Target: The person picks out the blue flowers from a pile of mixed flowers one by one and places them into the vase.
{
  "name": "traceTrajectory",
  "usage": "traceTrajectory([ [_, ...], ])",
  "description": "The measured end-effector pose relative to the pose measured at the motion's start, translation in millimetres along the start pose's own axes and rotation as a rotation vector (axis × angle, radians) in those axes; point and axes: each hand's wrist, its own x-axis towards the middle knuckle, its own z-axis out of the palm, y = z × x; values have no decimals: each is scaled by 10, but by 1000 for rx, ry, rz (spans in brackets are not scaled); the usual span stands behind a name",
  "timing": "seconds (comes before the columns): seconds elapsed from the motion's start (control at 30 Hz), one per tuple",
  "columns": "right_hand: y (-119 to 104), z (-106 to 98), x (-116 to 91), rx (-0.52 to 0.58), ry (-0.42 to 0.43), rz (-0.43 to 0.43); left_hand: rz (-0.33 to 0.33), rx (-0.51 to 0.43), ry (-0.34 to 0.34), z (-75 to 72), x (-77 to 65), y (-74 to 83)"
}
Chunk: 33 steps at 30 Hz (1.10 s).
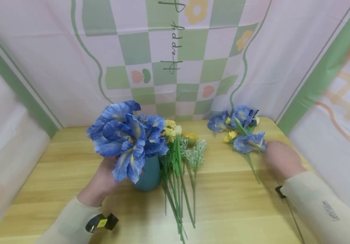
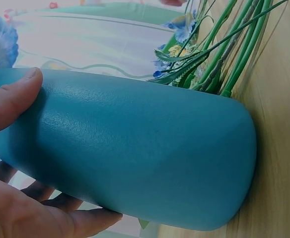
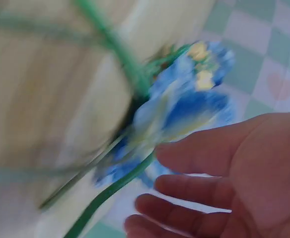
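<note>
A teal vase [image 1: 148, 177] stands on the wooden table with large blue artificial flowers [image 1: 123, 135] spread over its mouth. My left hand [image 1: 107, 178] holds the vase from the left, partly hidden by petals in the head view. In the left wrist view, its thumb [image 2: 17, 99] and fingers [image 2: 88, 220] lie on two sides of the vase. At the right, my right hand [image 1: 282, 159] is beside a blue flower [image 1: 249, 142]. In the right wrist view, the thumb tip is by that flower's stem [image 3: 103, 198], with the fingers loosely extended; whether it touches is blurred.
Green-stemmed yellow flowers [image 1: 170, 130] and pale green sprigs [image 1: 194, 154] lie right of the vase, stems toward the front. More blue blooms [image 1: 243, 115] and small yellow flowers [image 1: 231, 136] lie at the back right. A checked cloth [image 1: 190, 44] hangs behind the table.
</note>
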Motion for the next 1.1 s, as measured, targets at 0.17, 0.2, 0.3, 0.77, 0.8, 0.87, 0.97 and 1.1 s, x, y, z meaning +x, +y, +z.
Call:
traceTrajectory([
  [0.17,165,13,-102,-48,-68,-13,-39,94,39,1,-3,13],
  [0.2,178,21,-110,-42,-80,-18,-48,102,44,1,-6,19],
  [0.3,204,52,-108,-19,-105,-27,-51,109,51,2,-12,27],
  [0.77,366,-84,0,-21,-5,-73,-13,-30,-14,11,6,22],
  [0.8,351,-108,-7,-21,17,-76,-6,-49,-26,12,7,21],
  [0.87,314,-153,-26,-4,59,-75,6,-75,-36,12,8,14],
  [0.97,235,-218,-54,63,101,-58,15,-77,-40,11,8,9],
  [1.1,76,-294,-94,173,131,-12,-4,15,5,8,5,12],
])
